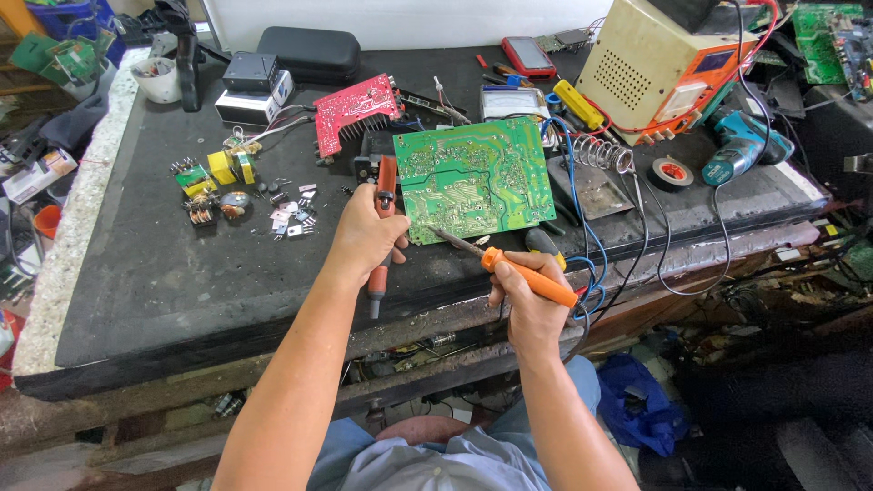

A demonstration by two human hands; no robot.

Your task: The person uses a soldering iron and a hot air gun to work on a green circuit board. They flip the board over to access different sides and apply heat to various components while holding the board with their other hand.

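We see the green circuit board (pixel 475 178) lying solder side up at the table's (pixel 182 282) centre; we judge it light, stiff and fragile, best held by its edges. The right hand (pixel 527 293) is closed around an orange-handled soldering iron (pixel 509 265), tip at the board's 7 o'clock corner. The left hand (pixel 366 238) grips a red desoldering pump (pixel 383 227) (nozzle at the board's 9 o'clock edge). A red board (pixel 356 113) at 11 o'clock, loose components (pixel 227 189) at 9 and a coil stand (pixel 602 156) at 3 crowd the board.
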